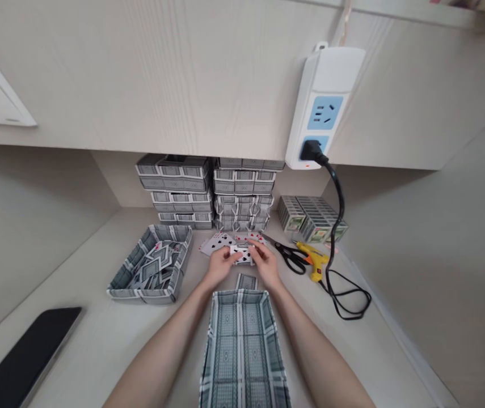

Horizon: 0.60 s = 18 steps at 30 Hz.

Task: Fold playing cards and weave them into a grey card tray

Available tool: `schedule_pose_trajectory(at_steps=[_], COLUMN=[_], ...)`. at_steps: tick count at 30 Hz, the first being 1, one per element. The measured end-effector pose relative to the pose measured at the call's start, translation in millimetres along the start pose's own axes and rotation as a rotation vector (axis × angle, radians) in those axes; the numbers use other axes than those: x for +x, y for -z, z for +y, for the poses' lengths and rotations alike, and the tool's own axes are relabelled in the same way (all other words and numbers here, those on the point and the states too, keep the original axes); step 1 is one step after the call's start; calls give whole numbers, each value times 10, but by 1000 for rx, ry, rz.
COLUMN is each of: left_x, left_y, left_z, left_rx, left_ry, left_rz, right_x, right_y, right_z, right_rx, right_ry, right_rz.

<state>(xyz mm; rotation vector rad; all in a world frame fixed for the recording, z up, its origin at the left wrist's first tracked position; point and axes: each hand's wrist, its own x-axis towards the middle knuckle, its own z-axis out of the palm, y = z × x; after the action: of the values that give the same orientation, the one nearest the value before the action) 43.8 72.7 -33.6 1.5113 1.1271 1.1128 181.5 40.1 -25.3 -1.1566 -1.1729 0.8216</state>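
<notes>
Both my left hand (220,263) and my right hand (265,260) grip a playing card (243,253) at its two ends, black pips facing me. Behind it on the table lie loose playing cards, one fan (216,243) to the left and red-pip cards (258,237) to the right. Close below my hands a single card (246,281) lies back side up. Nearest me, between my forearms, stands a long box made of playing cards (240,340), its inside showing grey card backs.
A card-made tray (178,277) with many loose cards stands left. Stacked card boxes (182,184) fill the back. Right are scissors (295,260), a yellow glue gun (316,260) with a black cord, and card packs (316,218). A power strip (325,107) hangs above; a black device (25,357) lies front left.
</notes>
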Motion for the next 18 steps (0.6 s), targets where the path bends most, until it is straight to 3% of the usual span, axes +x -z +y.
schedule_pose_trajectory(at_steps=[3, 6, 14, 18], left_x=[-22, -24, -14, -32], left_y=[-8, -10, 0, -12], left_z=[24, 17, 34, 52], left_rx=[47, 36, -156, -285], left_ry=[-16, -25, -6, 70], left_rz=[-22, 5, 145, 58], right_x=[12, 12, -36, -31], right_y=[16, 13, -28, -42], right_z=[17, 76, 87, 71], right_rx=[-2, -3, 159, 231], right_ry=[48, -7, -197, -255], right_rz=[3, 6, -226, -196])
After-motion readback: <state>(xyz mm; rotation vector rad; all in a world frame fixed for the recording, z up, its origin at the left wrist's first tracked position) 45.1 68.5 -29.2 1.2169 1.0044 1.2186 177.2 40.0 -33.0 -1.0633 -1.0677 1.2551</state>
